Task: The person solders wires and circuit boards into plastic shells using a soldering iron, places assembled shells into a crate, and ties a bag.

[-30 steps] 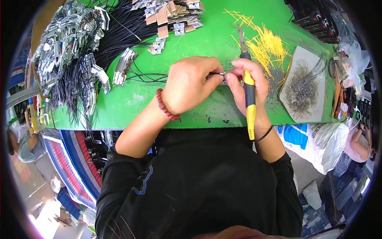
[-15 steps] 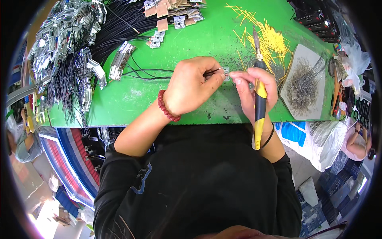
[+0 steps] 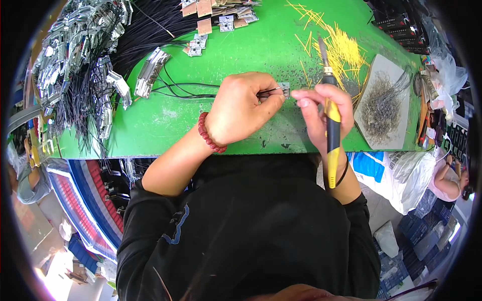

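My left hand [image 3: 243,108] is closed in a pinch on thin black wires [image 3: 193,95], whose stripped ends point right. The wires run left to a silver metal housing [image 3: 151,72]. Just past the left fingertips, a small circuit board [image 3: 285,87] lies on the green table. My right hand [image 3: 326,113] is closed around a yellow-and-black soldering iron [image 3: 333,145], its metal tip pointing away from me. The right thumb and forefinger reach toward the board's right edge; whether they hold anything small is unclear.
Yellow thin sticks [image 3: 344,52] are scattered at the back right. Beside them lies a pale tray [image 3: 364,123] with dark debris and fine wires. Silver housings with black wires [image 3: 83,50] heap at the left, and small boards [image 3: 227,23] pile at the back.
My right hand has shifted slightly right, away from the board, and the soldering iron's handle has swung right with it. My left hand stays almost in place on the wires.
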Tool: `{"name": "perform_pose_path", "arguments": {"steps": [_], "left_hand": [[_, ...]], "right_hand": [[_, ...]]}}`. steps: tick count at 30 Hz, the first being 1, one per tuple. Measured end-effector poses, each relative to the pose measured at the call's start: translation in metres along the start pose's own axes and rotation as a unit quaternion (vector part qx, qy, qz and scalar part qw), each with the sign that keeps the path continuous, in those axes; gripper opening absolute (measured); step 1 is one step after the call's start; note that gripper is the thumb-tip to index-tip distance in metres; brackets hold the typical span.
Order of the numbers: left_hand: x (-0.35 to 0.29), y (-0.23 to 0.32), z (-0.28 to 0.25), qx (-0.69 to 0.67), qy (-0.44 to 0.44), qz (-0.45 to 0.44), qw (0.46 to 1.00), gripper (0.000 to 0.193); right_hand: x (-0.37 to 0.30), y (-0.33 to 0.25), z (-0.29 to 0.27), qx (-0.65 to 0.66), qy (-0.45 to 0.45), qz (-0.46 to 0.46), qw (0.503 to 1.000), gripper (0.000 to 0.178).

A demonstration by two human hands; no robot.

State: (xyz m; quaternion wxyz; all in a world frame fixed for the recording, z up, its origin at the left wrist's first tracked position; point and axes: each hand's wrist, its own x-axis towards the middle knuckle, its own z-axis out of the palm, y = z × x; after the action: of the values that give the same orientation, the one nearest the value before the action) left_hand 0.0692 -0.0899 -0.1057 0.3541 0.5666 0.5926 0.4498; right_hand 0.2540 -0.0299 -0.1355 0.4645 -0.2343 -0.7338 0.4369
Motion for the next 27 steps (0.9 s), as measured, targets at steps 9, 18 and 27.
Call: {"name": "perform_pose_path", "arguments": {"steps": [9, 18, 27], "left_hand": [[-0.001, 0.003, 0.002, 0.030, 0.004, 0.007, 1.000, 0.009], [-0.009, -0.003, 0.004, -0.003, 0.033, 0.018, 0.999, 0.007], [-0.014, -0.009, 0.005, -0.019, 0.057, 0.065, 0.996, 0.009]], "right_hand": [[0.009, -0.002, 0.010, 0.049, 0.008, 0.090, 0.995, 0.034], [0.030, -0.003, -0.001, 0.195, -0.112, 0.253, 0.941, 0.034], [0.058, 0.022, -0.018, -0.243, -0.392, -0.130, 0.878, 0.027]]}}
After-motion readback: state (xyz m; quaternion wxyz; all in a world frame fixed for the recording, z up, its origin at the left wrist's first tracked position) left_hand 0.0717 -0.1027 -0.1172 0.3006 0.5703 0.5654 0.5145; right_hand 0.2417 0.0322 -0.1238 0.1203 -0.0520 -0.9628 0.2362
